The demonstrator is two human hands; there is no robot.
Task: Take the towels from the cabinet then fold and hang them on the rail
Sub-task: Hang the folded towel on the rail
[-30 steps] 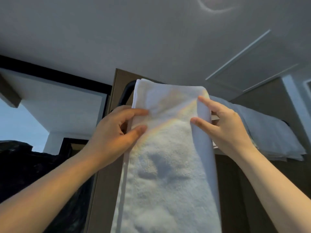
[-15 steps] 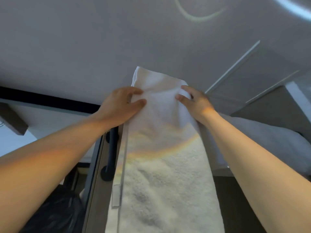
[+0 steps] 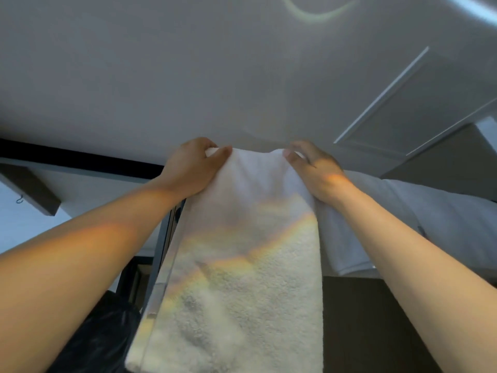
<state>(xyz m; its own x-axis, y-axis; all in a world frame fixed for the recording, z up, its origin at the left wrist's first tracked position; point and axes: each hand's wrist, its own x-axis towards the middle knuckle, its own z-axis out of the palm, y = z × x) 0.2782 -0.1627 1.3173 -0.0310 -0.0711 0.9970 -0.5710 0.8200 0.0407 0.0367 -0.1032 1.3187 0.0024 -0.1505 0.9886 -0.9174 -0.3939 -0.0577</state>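
While the left hand [image 3: 191, 169] and right hand [image 3: 316, 172] each pinched a top corner, the white towel [image 3: 242, 265] hung mid-view, long axis running 12 to 6 o'clock, both hands equally near.

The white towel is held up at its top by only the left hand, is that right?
Not quite. The head view shows both hands holding the white towel at its top: the left hand grips the left corner and the right hand grips the right corner.
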